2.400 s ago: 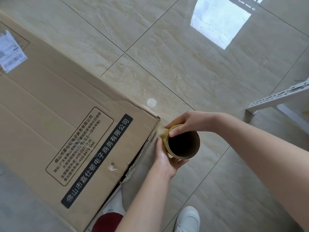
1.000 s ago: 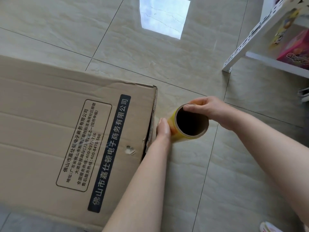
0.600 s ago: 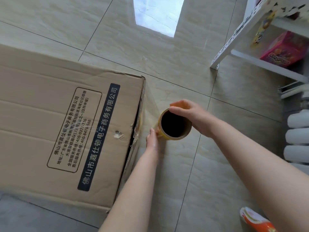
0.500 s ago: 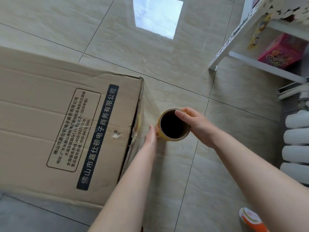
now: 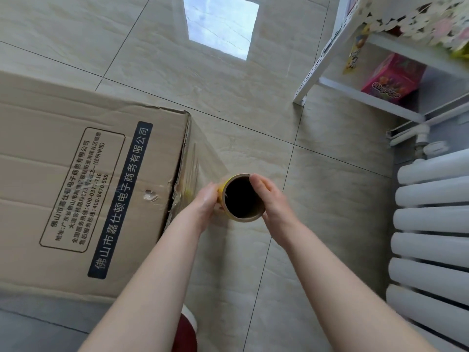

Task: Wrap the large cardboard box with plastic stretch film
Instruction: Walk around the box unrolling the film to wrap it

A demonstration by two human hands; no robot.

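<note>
Now the roll (image 5: 245,219) stands farther out from the box's (image 5: 76,186) near corner than half a second ago, and well off the spot where it hugged that corner a couple of seconds back. The film (image 5: 203,158) between them has lengthened into a taut clear sheet from the corner edge to the roll. That reads as film being paid out past the box's end face, so I judge the wrap to be mid-pass, with that face yet to be covered. The right grip (image 5: 271,199) has shifted round to the roll's side away from the box and is closed on it, thumb hooked over the rim into the core. The left grip (image 5: 206,199) lies against the roll's box side; how far its fingers curl I cannot tell. The roll stands upright, just off the box corner.
</note>
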